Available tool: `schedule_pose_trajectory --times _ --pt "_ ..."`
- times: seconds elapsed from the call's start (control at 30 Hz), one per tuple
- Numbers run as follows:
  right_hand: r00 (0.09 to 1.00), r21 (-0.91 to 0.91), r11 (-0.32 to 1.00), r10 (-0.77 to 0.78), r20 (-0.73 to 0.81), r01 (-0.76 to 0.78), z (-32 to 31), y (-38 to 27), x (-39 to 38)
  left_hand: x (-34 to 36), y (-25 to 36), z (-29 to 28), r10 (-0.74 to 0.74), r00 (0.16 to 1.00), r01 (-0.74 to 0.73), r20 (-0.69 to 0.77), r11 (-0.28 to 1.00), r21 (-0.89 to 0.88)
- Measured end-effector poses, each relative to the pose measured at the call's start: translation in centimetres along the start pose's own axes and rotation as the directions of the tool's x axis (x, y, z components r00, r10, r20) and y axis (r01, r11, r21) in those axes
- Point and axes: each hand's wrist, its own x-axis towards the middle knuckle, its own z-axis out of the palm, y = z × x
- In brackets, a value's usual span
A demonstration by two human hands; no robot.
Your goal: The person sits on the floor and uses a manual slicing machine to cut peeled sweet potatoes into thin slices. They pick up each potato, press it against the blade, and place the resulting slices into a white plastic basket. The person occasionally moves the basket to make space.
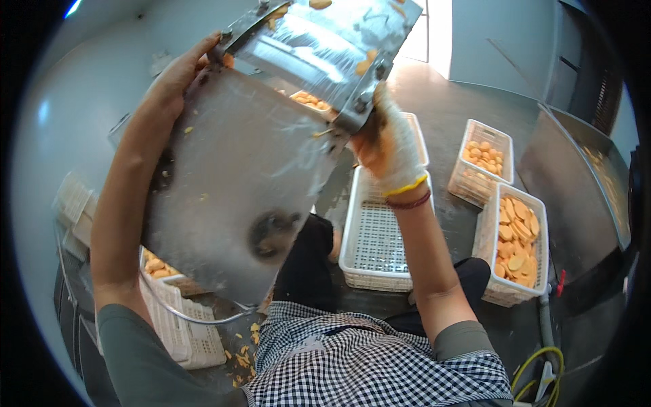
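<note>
I hold a steel slicer board (224,183) raised before me, with a wide plate bearing a dark round stain and a shinier upper section (319,47) with metal brackets and orange slices stuck on it. My left hand (190,64), bare, is closed on its upper left edge by the bracket. My right hand (383,146), in a white knit glove with a yellow cuff and orange stains, grips the right bracket. A bent metal tube (196,316) runs below the board. An empty white crate (352,261) stands on the floor under my right hand.
Crates of peeled pieces (480,183) and cut slices (512,290) stand on the right, beside a steel tank (569,197). More crates (183,346) are at lower left, with scraps (244,359) on the floor. A yellow hose (556,356) lies at lower right; a bright doorway (434,34) is behind.
</note>
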Motion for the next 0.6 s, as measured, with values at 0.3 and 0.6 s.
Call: schedule_pose_trajectory --times 0.3,0.6 --pt "0.823 -0.507 0.854 -0.369 -0.431 0.117 -6.9 -10.3 1.8 -0.4 -7.1 16.7 -0.085 0.978 0.176 0.193 0.829 -0.531" --pt "0.552 -0.394 0.902 -0.241 -0.798 -0.176 -16.8 -6.7 -3.1 -3.4 -23.9 25.4 -0.199 0.922 0.364 0.332 0.741 -0.564"
